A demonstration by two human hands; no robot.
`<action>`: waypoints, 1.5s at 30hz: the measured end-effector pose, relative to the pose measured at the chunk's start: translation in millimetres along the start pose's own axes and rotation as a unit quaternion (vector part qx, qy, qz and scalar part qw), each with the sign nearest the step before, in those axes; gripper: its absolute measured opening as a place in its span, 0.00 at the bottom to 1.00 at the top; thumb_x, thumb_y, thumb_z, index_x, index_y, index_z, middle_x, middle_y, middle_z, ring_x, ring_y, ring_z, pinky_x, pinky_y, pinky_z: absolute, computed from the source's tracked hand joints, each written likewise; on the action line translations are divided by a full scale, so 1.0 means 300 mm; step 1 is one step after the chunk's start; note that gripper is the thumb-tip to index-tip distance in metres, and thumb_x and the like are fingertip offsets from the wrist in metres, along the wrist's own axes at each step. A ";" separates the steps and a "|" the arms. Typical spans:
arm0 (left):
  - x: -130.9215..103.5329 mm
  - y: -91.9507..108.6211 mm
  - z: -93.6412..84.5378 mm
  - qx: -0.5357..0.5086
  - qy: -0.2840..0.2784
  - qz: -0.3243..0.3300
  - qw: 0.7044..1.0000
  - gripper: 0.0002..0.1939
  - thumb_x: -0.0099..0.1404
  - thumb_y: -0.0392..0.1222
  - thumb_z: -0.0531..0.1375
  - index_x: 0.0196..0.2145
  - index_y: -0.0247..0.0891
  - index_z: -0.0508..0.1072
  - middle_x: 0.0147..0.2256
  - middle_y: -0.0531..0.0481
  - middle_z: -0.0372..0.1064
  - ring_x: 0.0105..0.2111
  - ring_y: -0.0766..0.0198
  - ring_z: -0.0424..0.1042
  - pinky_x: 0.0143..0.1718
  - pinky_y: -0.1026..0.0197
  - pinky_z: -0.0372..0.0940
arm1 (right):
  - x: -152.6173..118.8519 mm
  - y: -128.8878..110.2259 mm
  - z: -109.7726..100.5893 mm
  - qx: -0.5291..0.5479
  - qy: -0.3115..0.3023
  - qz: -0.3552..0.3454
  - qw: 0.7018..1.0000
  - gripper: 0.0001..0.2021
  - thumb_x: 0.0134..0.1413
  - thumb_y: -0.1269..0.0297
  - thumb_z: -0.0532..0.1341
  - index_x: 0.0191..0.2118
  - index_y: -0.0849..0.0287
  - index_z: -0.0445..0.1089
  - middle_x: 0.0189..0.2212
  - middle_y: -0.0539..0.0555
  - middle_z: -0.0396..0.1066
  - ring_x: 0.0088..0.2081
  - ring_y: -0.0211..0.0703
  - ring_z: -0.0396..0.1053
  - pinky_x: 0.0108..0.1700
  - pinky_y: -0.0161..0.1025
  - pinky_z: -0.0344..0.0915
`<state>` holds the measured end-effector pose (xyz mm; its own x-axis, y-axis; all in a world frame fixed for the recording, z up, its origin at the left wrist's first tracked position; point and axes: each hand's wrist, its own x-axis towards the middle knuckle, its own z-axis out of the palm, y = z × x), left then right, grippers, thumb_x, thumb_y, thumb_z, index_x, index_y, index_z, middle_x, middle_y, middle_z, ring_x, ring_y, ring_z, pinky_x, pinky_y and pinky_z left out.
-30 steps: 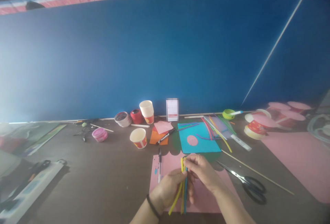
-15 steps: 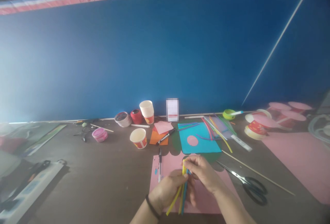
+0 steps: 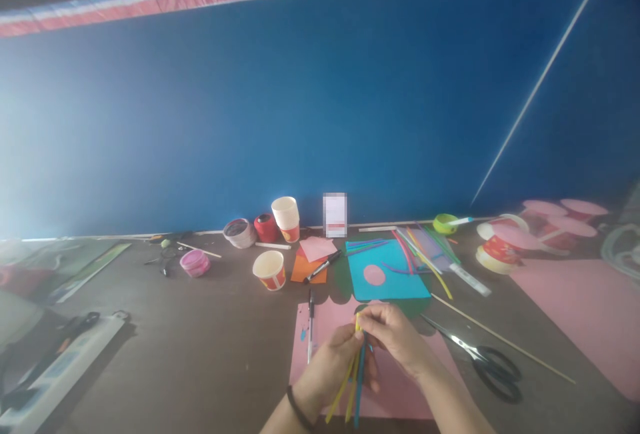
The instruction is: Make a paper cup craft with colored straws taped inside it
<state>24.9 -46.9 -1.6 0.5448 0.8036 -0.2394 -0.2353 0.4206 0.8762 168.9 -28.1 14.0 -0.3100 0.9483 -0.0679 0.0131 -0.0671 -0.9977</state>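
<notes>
My left hand (image 3: 340, 361), a dark band at its wrist, is closed round a small bunch of thin yellow strips (image 3: 341, 391) and blue strips (image 3: 359, 387). Their lower ends fan out below the fingers. At the top of the bunch, my right hand (image 3: 393, 334) pinches the strips near the yellow tip; its fingertips partly hide them. Both hands are over a pink paper sheet (image 3: 400, 401) with a scalloped upper edge. A pen (image 3: 311, 327) lies on that sheet, left of my hands. Scissors (image 3: 475, 352) with black handles rest to the right.
Behind my hands lies blue paper (image 3: 370, 291) with a pink circle and coloured strips. Paper cups (image 3: 269, 271) stand back left. A thin stick (image 3: 505, 339) slants past the scissors. A power strip (image 3: 65, 367) is at left, cups with pink discs (image 3: 500, 254) at right.
My left hand's fingers have shifted slightly up the bunch, and less of the yellow tip shows. The strips' lower ends sit a little lower and further right. Both hands keep their hold.
</notes>
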 end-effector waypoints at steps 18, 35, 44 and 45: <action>-0.002 0.000 -0.006 -0.010 0.022 0.010 1.000 0.15 0.64 0.49 0.52 0.33 0.32 0.66 0.17 0.50 0.66 0.15 0.66 0.67 0.19 0.66 0.58 | -0.004 0.010 0.006 -0.067 0.054 -0.007 0.996 0.17 0.52 0.56 0.60 0.42 0.63 0.72 0.20 0.47 0.65 0.26 0.38 0.65 0.33 0.36 0.61; -0.002 -0.003 -0.003 0.047 0.053 -0.008 0.997 0.17 0.61 0.53 0.54 0.30 0.33 0.64 0.18 0.53 0.64 0.14 0.69 0.64 0.18 0.67 0.58 | -0.005 -0.006 0.027 0.003 0.044 0.018 0.999 0.13 0.50 0.54 0.61 0.30 0.62 0.67 0.17 0.45 0.62 0.20 0.33 0.61 0.23 0.31 0.56; -0.006 0.001 -0.004 0.023 0.024 -0.006 0.999 0.19 0.63 0.53 0.52 0.35 0.31 0.67 0.18 0.52 0.65 0.14 0.68 0.65 0.17 0.68 0.57 | 0.001 0.027 0.014 0.031 0.046 0.031 0.998 0.14 0.49 0.54 0.62 0.28 0.62 0.67 0.20 0.46 0.62 0.21 0.33 0.58 0.25 0.32 0.56; -0.006 0.001 -0.003 0.022 0.026 -0.007 0.999 0.19 0.63 0.53 0.52 0.35 0.31 0.67 0.18 0.52 0.65 0.14 0.69 0.65 0.17 0.68 0.57 | 0.001 0.028 0.013 0.034 0.043 0.031 0.998 0.14 0.49 0.54 0.62 0.28 0.62 0.67 0.20 0.46 0.61 0.21 0.33 0.58 0.25 0.32 0.55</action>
<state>23.0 -47.8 -1.2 0.5046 0.8196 -0.2714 -0.1918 0.4129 0.8904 165.1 -29.6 5.7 -0.2277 0.9647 -0.1321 -0.0351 -0.1437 -0.9890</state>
